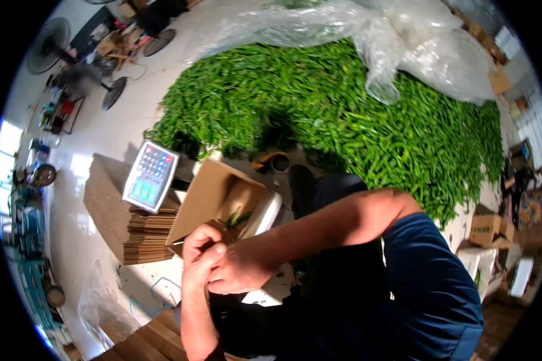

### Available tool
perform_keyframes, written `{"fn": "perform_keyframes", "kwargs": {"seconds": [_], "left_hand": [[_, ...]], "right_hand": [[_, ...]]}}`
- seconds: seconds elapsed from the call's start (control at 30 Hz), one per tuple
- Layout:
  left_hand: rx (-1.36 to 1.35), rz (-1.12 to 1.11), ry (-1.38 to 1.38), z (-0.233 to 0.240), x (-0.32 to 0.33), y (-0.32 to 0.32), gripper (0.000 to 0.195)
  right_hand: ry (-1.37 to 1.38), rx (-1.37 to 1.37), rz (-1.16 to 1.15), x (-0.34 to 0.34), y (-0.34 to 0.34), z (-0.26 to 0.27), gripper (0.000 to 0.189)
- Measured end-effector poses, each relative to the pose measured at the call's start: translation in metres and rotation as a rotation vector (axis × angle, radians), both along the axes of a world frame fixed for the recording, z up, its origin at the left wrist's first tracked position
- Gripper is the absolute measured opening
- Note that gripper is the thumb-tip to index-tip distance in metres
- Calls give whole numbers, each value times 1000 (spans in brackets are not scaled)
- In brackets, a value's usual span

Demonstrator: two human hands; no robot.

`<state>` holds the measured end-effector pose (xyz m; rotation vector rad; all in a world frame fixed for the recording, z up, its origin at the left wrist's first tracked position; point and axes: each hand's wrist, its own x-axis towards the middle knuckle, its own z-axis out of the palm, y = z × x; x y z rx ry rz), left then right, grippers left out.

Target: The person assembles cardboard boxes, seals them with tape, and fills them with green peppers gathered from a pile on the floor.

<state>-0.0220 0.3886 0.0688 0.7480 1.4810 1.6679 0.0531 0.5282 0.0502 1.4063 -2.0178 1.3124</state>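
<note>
My left hand (pixel 202 257) and my right hand (pixel 239 267) meet in front of me, touching one another, just over the near edge of an open cardboard box (pixel 203 194). Whether anything lies between the fingers is hidden. A few green peppers (pixel 237 218) show inside the box. The box rests beside a digital scale's keypad and display unit (pixel 151 176). Beyond the box spreads a large heap of green peppers (pixel 262 90) on the floor, partly covered by clear plastic sheeting (pixel 429 49).
Flattened cardboard boxes (pixel 149 237) are stacked left of the open box. A yellow and black tape dispenser (pixel 265 162) lies near the heap. Standing fans (pixel 49 45) are at the upper left. More cardboard (pixel 151 340) lies at lower left, and a carton (pixel 485 229) at right.
</note>
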Motion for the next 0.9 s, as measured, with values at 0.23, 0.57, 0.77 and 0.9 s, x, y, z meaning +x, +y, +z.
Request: {"fn": "perform_keyframes", "kwargs": {"seconds": [0.23, 0.57, 0.77, 0.9], "left_hand": [[82, 30, 51, -3, -3, 7, 23], [69, 99, 166, -9, -2, -4, 27], [200, 18, 87, -15, 0, 5, 29], [284, 76, 74, -9, 11, 11, 31]], "right_hand": [[31, -25, -104, 5, 23, 6, 18], [27, -49, -127, 11, 15, 0, 19], [39, 26, -52, 8, -4, -4, 24], [-10, -26, -54, 5, -6, 4, 26]]}}
